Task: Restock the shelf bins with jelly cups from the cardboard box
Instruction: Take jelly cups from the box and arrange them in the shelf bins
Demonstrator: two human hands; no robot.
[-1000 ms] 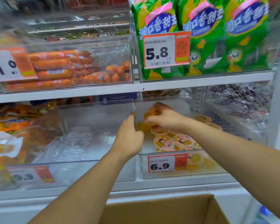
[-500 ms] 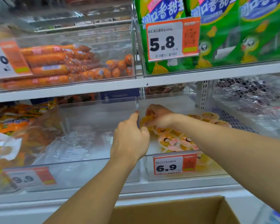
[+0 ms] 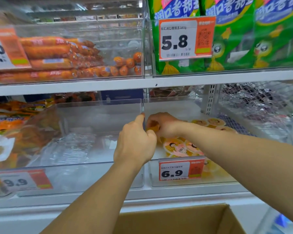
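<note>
My right hand (image 3: 161,124) pinches a small orange jelly cup (image 3: 154,127) inside the clear plastic bin (image 3: 215,180); my left hand (image 3: 135,146) grips its dividing wall.

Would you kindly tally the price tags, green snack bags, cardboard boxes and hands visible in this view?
Price tags: 4
Green bags: 3
Cardboard box: 1
Hands: 2, left hand and right hand
Total: 10
</note>
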